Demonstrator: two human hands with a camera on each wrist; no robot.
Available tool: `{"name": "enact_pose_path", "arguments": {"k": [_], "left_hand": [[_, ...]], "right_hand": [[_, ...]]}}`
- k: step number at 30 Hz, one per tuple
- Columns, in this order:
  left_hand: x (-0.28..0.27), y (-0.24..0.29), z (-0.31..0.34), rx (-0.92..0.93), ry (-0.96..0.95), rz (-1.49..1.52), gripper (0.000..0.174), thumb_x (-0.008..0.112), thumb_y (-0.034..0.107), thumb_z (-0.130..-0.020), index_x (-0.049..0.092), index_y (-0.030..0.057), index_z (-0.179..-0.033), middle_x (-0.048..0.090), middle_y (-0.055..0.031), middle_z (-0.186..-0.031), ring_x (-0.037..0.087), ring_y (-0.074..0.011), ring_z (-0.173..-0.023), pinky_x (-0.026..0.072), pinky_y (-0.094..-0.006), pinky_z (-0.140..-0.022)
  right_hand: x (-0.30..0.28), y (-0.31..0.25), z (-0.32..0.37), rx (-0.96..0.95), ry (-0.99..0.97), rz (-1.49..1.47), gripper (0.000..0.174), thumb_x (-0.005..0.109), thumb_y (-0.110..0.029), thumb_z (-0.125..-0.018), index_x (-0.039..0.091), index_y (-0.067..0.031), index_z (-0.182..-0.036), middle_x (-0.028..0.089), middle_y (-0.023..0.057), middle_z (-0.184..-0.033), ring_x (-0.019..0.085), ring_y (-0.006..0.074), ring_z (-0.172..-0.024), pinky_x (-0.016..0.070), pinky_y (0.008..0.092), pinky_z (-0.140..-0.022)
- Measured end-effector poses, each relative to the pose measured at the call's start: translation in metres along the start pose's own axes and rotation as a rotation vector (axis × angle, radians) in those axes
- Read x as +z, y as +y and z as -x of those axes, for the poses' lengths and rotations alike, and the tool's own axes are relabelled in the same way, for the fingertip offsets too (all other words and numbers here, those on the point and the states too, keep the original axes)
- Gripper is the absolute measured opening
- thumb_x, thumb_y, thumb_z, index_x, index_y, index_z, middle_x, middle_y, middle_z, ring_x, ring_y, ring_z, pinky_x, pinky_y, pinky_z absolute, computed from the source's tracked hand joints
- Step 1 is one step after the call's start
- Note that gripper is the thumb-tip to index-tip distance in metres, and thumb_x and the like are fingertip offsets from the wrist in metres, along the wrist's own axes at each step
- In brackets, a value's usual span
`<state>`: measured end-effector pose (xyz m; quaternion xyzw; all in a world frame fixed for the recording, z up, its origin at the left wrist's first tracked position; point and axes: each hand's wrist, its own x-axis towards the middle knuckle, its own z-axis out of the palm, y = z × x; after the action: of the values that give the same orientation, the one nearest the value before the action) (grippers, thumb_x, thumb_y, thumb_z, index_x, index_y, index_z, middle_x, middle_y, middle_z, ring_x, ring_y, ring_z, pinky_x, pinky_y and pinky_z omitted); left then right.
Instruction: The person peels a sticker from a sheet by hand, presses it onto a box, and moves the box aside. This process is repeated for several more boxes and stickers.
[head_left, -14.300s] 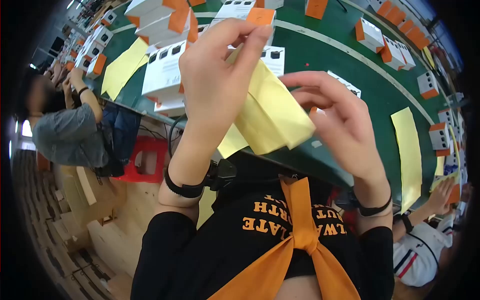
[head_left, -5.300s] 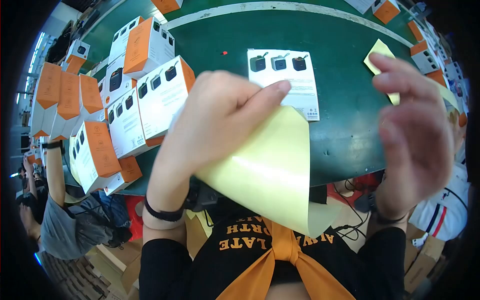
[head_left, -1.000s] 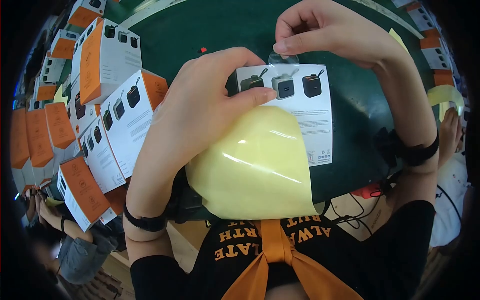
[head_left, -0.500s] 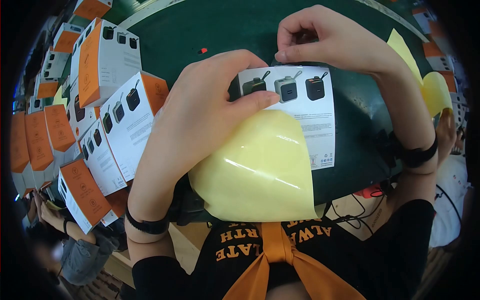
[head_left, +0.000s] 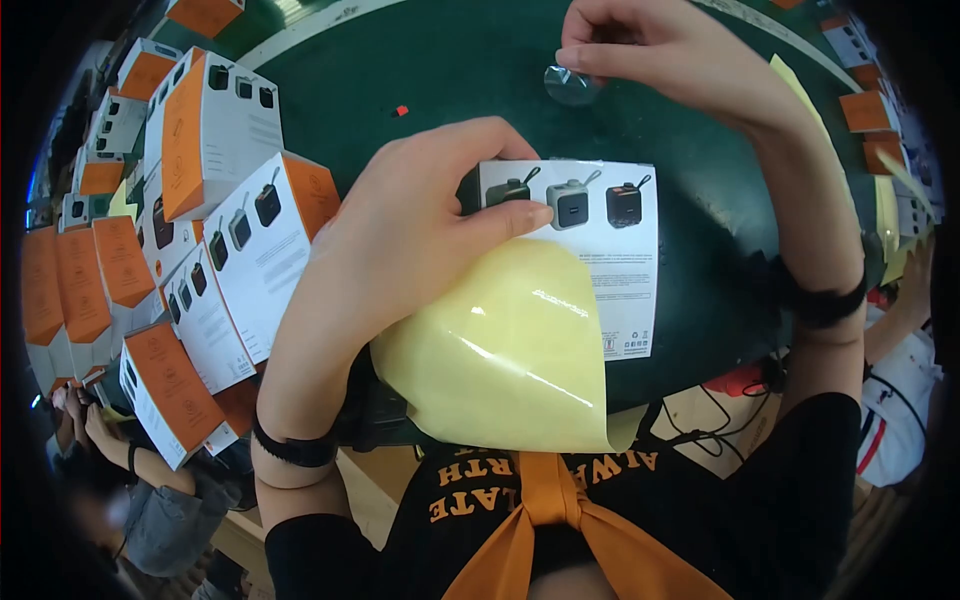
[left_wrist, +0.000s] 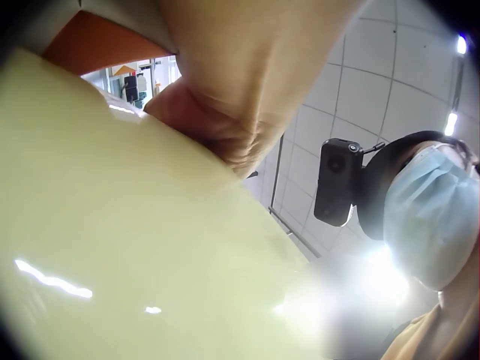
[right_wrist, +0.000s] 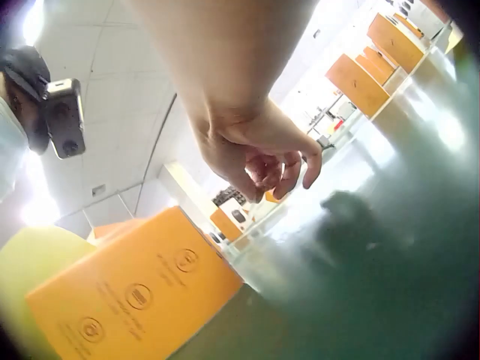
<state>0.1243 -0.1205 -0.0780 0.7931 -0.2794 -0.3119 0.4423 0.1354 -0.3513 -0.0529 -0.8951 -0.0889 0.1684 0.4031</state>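
In the head view, the box (head_left: 620, 250) is at the centre of the frame on the green worktop (head_left: 430, 75), its white printed face toward the camera. Three pictures of small looped devices, in green, grey and black, run along its top edge; small print lies below them, and tiny icons sit at its lower right. The left hand (head_left: 410, 225) grips the box's left part, thumb across the face, with a glossy yellow sheet (head_left: 500, 350) bulging below the thumb and covering the box's lower left. At top centre, the right hand (head_left: 665, 50) pinches a clear round film (head_left: 571, 86) between thumb and finger, apart from the box. White-and-orange cartons (head_left: 265, 250) crowd the left. In the left wrist view, the sheet fills the lower left with bright glints; the fingers' grip is hidden. In the right wrist view, the box's orange side, bearing three round icons, stands tilted at lower left, and the right hand's fingers curl near the centre.
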Motion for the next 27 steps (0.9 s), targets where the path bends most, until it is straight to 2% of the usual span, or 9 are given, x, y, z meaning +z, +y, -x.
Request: {"name": "enact_pose_path", "arguments": {"k": [1,2,4,9,11,14,17,20,27], "left_hand": [[0.001,0.0,0.001,-0.001,-0.004,-0.008,0.024,0.066,0.006,-0.082,0.057,-0.0039,-0.102,0.061,-0.0059,-0.086,0.064,-0.0092,-0.064,0.0478,-0.0188,-0.05],[0.001,0.001,0.001,-0.007,-0.007,-0.001,0.024,0.066,0.006,-0.082,0.057,-0.0039,-0.102,0.061,-0.0059,-0.086,0.064,-0.0092,-0.064,0.0478,-0.0188,-0.05],[0.001,0.003,0.001,-0.008,0.012,-0.042,0.024,0.066,0.006,-0.082,0.057,-0.0045,-0.101,0.061,-0.0063,-0.087,0.064,-0.0095,-0.063,0.0479,-0.0191,-0.049],[0.001,0.001,0.001,0.028,0.02,-0.051,0.025,0.067,0.007,-0.081,0.057,-0.0047,-0.102,0.061,-0.0072,-0.089,0.064,-0.0098,-0.062,0.0479,-0.0192,-0.048],[0.001,0.002,0.001,0.021,0.018,-0.049,0.025,0.067,0.007,-0.081,0.058,-0.0047,-0.102,0.061,-0.0076,-0.089,0.064,-0.0098,-0.062,0.048,-0.0192,-0.048],[0.001,0.002,0.002,0.032,0.017,-0.052,0.026,0.067,0.007,-0.081,0.057,-0.0046,-0.102,0.061,-0.0078,-0.09,0.064,-0.0098,-0.061,0.0481,-0.0191,-0.048],[0.001,0.002,0.002,-0.032,-0.002,-0.023,0.027,0.066,0.006,-0.081,0.057,-0.0036,-0.105,0.06,-0.009,-0.095,0.064,-0.0098,-0.064,0.0482,-0.0183,-0.049],[0.004,0.0,0.003,0.103,0.107,-0.057,0.029,0.065,0.003,-0.081,0.056,-0.0017,-0.109,0.059,-0.0081,-0.102,0.063,-0.0086,-0.067,0.0479,-0.017,-0.05],[0.004,-0.002,0.003,0.157,0.005,-0.011,0.029,0.061,-0.001,-0.082,0.057,0.0003,-0.111,0.058,-0.0038,-0.109,0.059,-0.0038,-0.066,0.0459,-0.015,-0.05]], "right_hand": [[0.001,-0.008,0.008,0.056,-0.094,-0.156,0.021,0.06,-0.018,-0.089,0.06,0.0023,-0.085,0.056,0.001,-0.069,0.048,0.0071,-0.064,0.0396,0.0238,-0.057],[0.004,-0.003,0.007,0.061,-0.1,-0.159,0.021,0.06,-0.018,-0.089,0.06,0.0023,-0.085,0.056,0.001,-0.069,0.048,0.0071,-0.064,0.0396,0.0238,-0.057],[0.012,-0.001,0.004,-0.114,-0.269,-0.212,0.02,0.06,-0.018,-0.091,0.061,0.0013,-0.085,0.054,-0.0029,-0.069,0.044,0.0034,-0.064,0.037,0.0205,-0.056],[0.012,-0.003,0.008,0.019,-0.298,-0.176,0.018,0.06,-0.016,-0.09,0.061,0.0014,-0.085,0.055,-0.002,-0.07,0.045,0.0034,-0.066,0.037,0.0194,-0.057],[0.013,-0.002,0.008,0.06,-0.305,-0.208,0.015,0.062,-0.014,-0.089,0.061,0.0013,-0.085,0.057,-0.0011,-0.073,0.049,0.0042,-0.068,0.04,0.0191,-0.06],[0.024,0.013,0.008,-0.069,-0.227,-0.244,0.017,0.063,-0.016,-0.087,0.057,-0.0018,-0.079,0.054,-0.0033,-0.071,0.048,0.0027,-0.068,0.0384,0.019,-0.06],[0.026,0.015,0.009,-0.065,-0.238,-0.223,0.018,0.063,-0.017,-0.088,0.057,-0.0024,-0.08,0.054,-0.0036,-0.071,0.048,0.0017,-0.068,0.0376,0.0181,-0.06],[0.03,0.018,0.01,-0.067,-0.224,-0.291,0.018,0.063,-0.018,-0.088,0.057,-0.0023,-0.08,0.054,-0.0035,-0.072,0.048,0.0015,-0.068,0.0376,0.0175,-0.06],[0.032,0.018,0.012,-0.055,-0.194,-0.198,0.012,0.06,-0.012,-0.086,0.058,-0.0018,-0.081,0.055,-0.0028,-0.071,0.049,0.0016,-0.067,0.0385,0.0177,-0.059]]}}
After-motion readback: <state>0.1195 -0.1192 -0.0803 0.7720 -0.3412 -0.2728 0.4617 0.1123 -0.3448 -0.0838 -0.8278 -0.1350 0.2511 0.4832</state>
